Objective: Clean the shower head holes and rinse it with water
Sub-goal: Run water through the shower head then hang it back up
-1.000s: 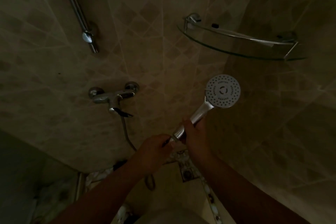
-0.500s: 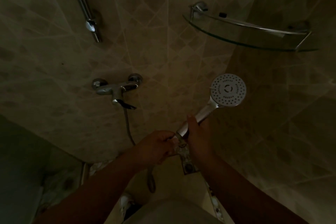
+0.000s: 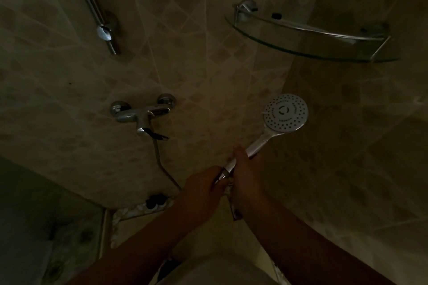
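Note:
A chrome shower head with a round white face full of small holes points toward me at the right of centre. My right hand is wrapped around its handle. My left hand grips the lower end of the handle, where the hose joins; the joint itself is hidden by my fingers. A metal hose runs from the wall mixer tap down toward my hands.
A glass corner shelf with a chrome rail hangs at upper right. A chrome riser bar with its holder is mounted at upper left. Tiled walls surround me. A small dark object lies on the patterned floor edge below.
Both hands have kept their hold on the handle while the shower head tilted slightly. The view has shifted a little, with the wall fittings sitting further right in the picture.

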